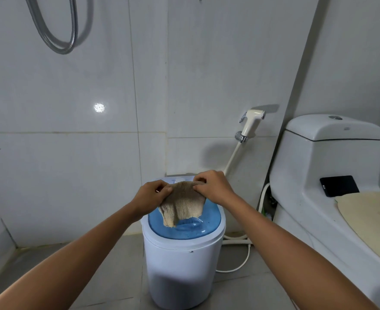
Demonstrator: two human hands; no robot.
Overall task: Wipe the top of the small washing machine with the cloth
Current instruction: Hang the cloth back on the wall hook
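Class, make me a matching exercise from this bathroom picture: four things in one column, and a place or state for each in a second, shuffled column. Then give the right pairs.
Column one:
1. Beige knitted cloth
2. Black flat phone-like slab
3. White bidet sprayer
4. Translucent blue lid of the small white washing machine

Column two:
A. Hung on the wall beside the white toilet tank
B. Lying on the toilet ledge below the tank
C. Pinched by its upper edge in the left hand and right hand
D. Closed, under the hanging cloth

Pairs: 1-C, 2-B, 3-A, 4-D
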